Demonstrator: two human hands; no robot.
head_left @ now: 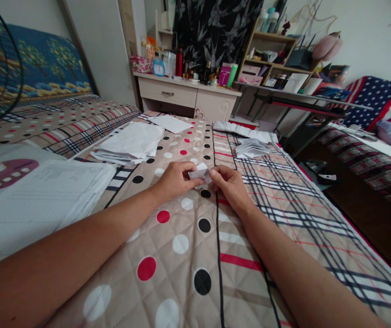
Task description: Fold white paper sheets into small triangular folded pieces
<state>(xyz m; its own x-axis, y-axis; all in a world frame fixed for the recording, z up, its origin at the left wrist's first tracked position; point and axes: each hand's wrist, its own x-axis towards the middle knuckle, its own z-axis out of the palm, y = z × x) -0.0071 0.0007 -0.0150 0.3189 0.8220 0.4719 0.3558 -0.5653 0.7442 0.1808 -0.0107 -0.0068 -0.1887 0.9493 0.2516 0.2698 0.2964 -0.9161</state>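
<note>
At the far left of the bed [178, 300], ruled sheets [55, 200] lie in a thick layer, next to a purple-and-white printed wrapper [14, 173]. Right of them, a loose stack of white paper [130, 141] rests on the spotted cover, its edges uneven, and a flat white sheet [171, 124] lies just beyond it. Behind, on a pale dresser [163, 91], stand a blue clock [159, 68] and a red bottle [179, 62].

In the middle, above the spots, the left hand [175, 182] pinches a small folded paper [198, 173] between thumb and fingers. The right hand [229, 184] grips the same paper at its right end, thumb uppermost, so the piece sits between the two hands, well apart from the stack.

Farther right and beyond the right hand, a pile of folded pieces [251, 148] lies fanned on the bed, with a long row of white paper [243, 130] just behind it. At the far right hangs a stars-and-stripes cloth [379, 102].
</note>
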